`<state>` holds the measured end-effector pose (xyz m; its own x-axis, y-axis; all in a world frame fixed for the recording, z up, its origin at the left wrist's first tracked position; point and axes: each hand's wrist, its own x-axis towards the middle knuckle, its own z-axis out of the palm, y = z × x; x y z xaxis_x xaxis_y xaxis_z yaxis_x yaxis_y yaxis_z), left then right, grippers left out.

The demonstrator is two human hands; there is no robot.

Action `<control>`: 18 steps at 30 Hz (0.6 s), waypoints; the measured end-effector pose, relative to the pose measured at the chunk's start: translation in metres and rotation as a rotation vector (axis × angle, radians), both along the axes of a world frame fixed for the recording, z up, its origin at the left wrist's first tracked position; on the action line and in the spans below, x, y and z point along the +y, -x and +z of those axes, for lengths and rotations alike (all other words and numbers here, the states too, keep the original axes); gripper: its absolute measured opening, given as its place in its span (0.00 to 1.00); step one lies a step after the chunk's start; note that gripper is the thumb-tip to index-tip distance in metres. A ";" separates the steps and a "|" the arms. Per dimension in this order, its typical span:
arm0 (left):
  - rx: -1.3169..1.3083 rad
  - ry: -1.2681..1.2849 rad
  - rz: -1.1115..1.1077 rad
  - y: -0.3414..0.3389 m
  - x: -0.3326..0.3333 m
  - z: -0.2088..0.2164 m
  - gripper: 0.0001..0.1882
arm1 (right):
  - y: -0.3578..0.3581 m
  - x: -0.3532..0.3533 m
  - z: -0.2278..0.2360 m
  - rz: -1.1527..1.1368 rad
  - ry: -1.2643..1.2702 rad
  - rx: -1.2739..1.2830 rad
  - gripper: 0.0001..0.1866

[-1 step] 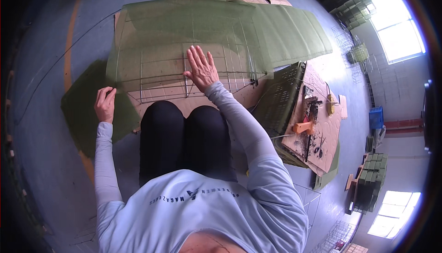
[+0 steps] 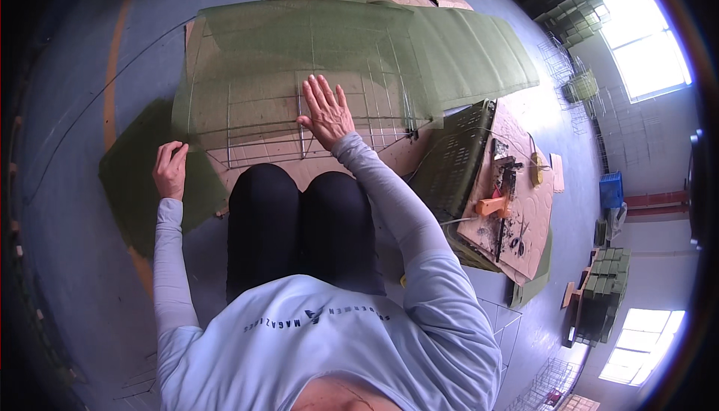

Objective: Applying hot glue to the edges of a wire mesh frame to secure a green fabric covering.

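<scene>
- The clock is read from the person's knees (image 2: 299,186), in smooth black cloth.
- At 12 o'clock a thin, see-through green mesh (image 2: 352,29) was spread out, roughly rectangular and finely woven, with soft ripples near its far edge.
- Under it lay a wire frame (image 2: 303,141) of slim, straight metal rods, crossing in open rectangles; the near rods poked out past the mesh edge.
- Flat brown cardboard (image 2: 410,162) lay beneath both.
- The left grip (image 2: 171,171), at 9 o'clock, had its fingers bent and the tips drawn close at the mesh's near left corner; I could not tell whether any cloth was pinched there.
- The right grip (image 2: 327,115), at 1 o'clock, was opened flat, palm down over the mesh's near edge and the wires, thumb spread toward 9 o'clock, with nothing grasped.
- At 9 o'clock, partly behind the left grip, a darker green sheet (image 2: 138,171) with angular corners lay on the smooth blue-grey floor (image 2: 67,209).
- At 2 o'clock another green sheet (image 2: 479,55) stretched out, overlapped by the mesh.
- At 3 o'clock stood a slotted dark green crate (image 2: 453,160), topped by scuffed, smudged cardboard carrying an orange-handled tool (image 2: 492,206) and 1 pair of scissors (image 2: 518,242).
</scene>
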<state>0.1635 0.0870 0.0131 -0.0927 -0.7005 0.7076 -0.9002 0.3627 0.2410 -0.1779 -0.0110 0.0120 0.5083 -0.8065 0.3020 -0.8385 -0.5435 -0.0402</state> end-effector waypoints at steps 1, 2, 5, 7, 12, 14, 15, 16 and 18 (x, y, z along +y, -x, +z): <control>0.008 -0.024 0.003 0.000 -0.001 0.000 0.10 | 0.000 0.000 0.001 -0.011 -0.067 -0.052 0.42; 0.016 -0.048 0.005 -0.001 -0.001 -0.001 0.10 | 0.003 0.000 0.004 -0.015 -0.062 -0.048 0.42; 0.009 -0.035 0.005 -0.001 0.002 0.001 0.10 | 0.023 -0.002 0.014 -0.070 -0.045 -0.224 0.42; -0.012 -0.031 0.014 0.000 0.000 0.003 0.10 | 0.031 -0.006 0.008 -0.120 -0.038 -0.163 0.42; 0.004 -0.053 0.009 0.003 0.002 0.006 0.09 | 0.033 -0.004 0.001 -0.181 0.006 -0.104 0.42; -0.026 -0.058 0.016 0.006 0.000 0.011 0.08 | 0.036 -0.006 -0.003 -0.186 0.028 -0.081 0.42; -0.027 -0.049 0.010 0.007 0.002 0.015 0.08 | 0.038 -0.005 -0.004 -0.155 -0.046 -0.135 0.41; -0.022 -0.073 0.017 0.009 0.006 0.020 0.09 | 0.040 -0.005 -0.005 -0.117 -0.123 -0.188 0.41; -0.003 -0.122 0.015 0.016 0.011 0.027 0.10 | 0.063 -0.005 0.006 -0.082 -0.183 -0.311 0.41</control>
